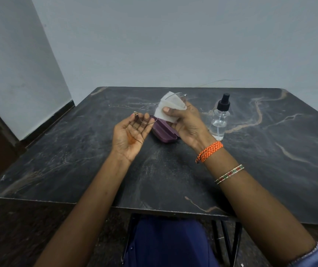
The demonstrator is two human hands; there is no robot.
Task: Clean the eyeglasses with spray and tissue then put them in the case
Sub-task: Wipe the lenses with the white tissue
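Thin wire-rimmed eyeglasses (147, 115) are held above the table between both hands. My left hand (133, 134), palm up, pinches the left end of the frame with its fingertips. My right hand (186, 124) grips a white folded tissue (168, 108) around the right lens, thumb pressed on the tissue. The purple glasses case (164, 132) lies on the table just under and behind my hands, partly hidden by them. A clear spray bottle (220, 117) with a black pump top stands upright to the right of my right hand.
The dark marbled table (77, 160) reaches to a grey wall behind. Its front edge is near my lap. A brown door or panel is at the far left. A thin wire trails off the table's back edge.
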